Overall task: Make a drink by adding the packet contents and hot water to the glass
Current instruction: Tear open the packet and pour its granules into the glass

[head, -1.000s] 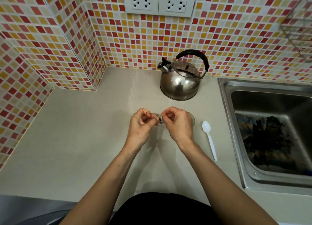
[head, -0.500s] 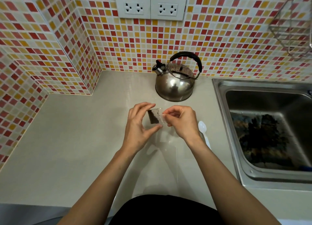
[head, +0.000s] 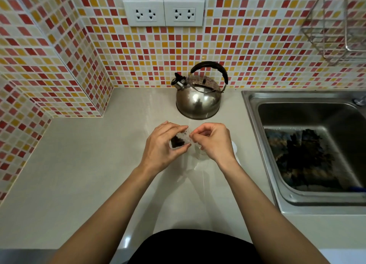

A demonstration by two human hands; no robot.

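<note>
A small clear packet with dark granules in its lower half is held above the counter. My left hand grips it from the left side and below. My right hand pinches the packet's top right corner between thumb and forefinger. Under my right hand stands the clear glass, mostly hidden; only part of its wall shows. A steel kettle with a black handle sits behind the hands near the tiled wall.
A white plastic spoon lies right of the glass, mostly covered by my right hand. The steel sink fills the right side. A wire rack hangs at the upper right, and two wall sockets sit above the kettle.
My hands went from bunched together over the packet to slightly apart. The packet now shows flat in my left hand, and my right hand has shifted right to its corner.
</note>
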